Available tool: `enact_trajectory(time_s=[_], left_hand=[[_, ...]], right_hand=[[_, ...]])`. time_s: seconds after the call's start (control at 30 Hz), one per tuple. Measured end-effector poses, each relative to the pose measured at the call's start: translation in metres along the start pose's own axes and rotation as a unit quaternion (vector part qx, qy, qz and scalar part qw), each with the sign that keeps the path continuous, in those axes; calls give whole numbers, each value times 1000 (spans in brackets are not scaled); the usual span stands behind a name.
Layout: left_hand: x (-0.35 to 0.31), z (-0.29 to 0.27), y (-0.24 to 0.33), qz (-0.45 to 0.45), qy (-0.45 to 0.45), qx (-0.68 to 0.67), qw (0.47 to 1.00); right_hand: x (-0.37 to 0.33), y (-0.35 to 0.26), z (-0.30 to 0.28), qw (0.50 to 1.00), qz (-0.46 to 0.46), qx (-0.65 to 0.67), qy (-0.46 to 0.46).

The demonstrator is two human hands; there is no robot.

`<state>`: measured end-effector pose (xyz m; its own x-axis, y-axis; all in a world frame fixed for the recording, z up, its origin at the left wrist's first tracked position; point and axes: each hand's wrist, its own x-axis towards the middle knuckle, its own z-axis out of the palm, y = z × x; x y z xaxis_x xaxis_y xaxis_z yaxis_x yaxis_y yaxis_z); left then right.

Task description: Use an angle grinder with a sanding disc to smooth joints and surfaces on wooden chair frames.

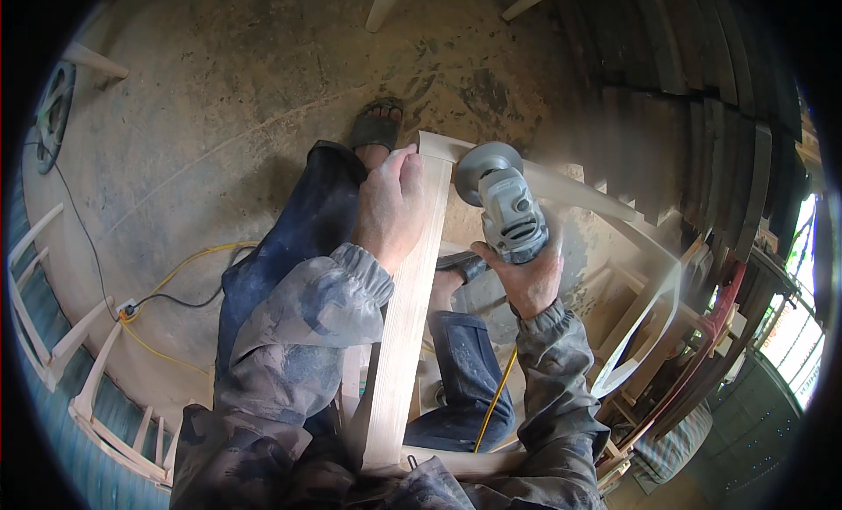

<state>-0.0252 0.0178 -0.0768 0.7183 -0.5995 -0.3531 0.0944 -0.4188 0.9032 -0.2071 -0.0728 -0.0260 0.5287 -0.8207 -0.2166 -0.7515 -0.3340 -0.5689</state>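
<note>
A pale wooden frame (408, 326) lies across my lap, one long bar running away from me to a far corner. My left hand (392, 207) is closed on the left side of that bar, close to the corner, with the thumb and index finger near its top edge. In my right hand (535, 278) is a grey angle grinder (509, 207), gripped round its body. Its round disc (485, 170) is at the inner side of the frame's far corner, by the crosspiece; whether it touches the wood I cannot tell. Blurred dust hangs to the right of the disc.
Dark boards (728, 159) stand stacked at the right. Curved wooden chair parts (96, 413) stand at the lower left. A yellow cord (180, 269) and a black cable cross the dusty floor (219, 115). A spoked wheel (54, 115) is at the far left.
</note>
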Motion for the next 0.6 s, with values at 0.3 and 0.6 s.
enact_trajectory(time_s=[0.3, 0.6], left_hand=[[1, 0, -2, 4, 4, -5, 1000], [1, 1, 0, -1, -1, 14, 1000]], right_hand=[[1, -2, -2, 1000, -11, -3, -1], [2, -6, -5, 1000, 3, 22, 19]])
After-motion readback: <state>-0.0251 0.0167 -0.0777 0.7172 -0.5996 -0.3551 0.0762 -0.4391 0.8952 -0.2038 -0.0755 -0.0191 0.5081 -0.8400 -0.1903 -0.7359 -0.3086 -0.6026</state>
